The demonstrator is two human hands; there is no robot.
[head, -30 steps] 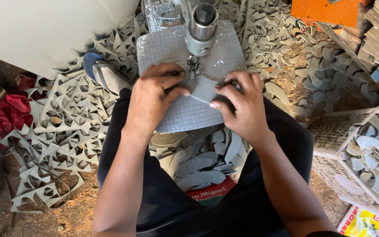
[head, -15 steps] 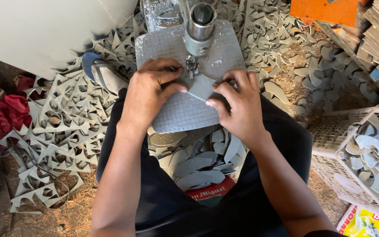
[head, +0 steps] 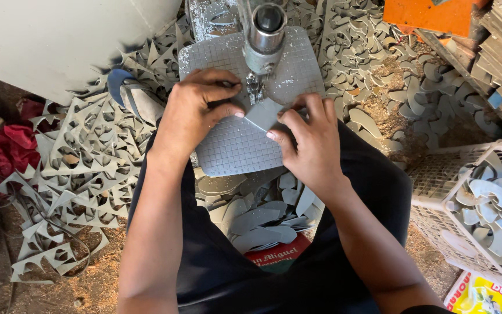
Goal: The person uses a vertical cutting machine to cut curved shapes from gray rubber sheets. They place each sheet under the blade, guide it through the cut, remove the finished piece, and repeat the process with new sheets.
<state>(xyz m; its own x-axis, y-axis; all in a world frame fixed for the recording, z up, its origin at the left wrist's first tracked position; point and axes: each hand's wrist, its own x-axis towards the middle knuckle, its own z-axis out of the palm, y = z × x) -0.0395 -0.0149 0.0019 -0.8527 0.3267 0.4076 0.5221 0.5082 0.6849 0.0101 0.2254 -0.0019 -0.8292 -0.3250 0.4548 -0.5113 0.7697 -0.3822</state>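
1. The left hand (head: 196, 110) lies palm down on the grey gridded plate (head: 236, 145), its fingers (head: 222, 93) loosely spread and curled, the tips pressing down just left of the machine's needle.
2. The right hand (head: 312, 142) lies on the plate's right side, fingers close together and flat, holding down a small grey cut piece (head: 264, 114).
3. The piece lies flat on the plate between the two hands, right below the tool tip; both hands touch it at its edges, and neither hand pinches it off the surface.
4. The machine head (head: 265, 32), a metal cylinder with a dark top, stands upright above the plate's middle, its tip (head: 255, 90) just above the piece.
5. Metal filings dust the far part of the plate.
6. Below the plate, between the person's knees, a heap of grey curved pieces (head: 262, 218) lies in a red container (head: 277, 256).
7. To the left, grey offcuts (head: 76, 168) with pointed cut-outs cover the floor, beside a red cloth (head: 7, 154).
8. A blue-and-grey sandal (head: 129, 96) lies near the left wrist.
9. To the right, a white basket (head: 437, 209) holds more grey curved pieces.
10. Further grey scraps (head: 390, 75) litter the floor beyond the plate, and an orange sheet (head: 431, 14) lies at the top right.
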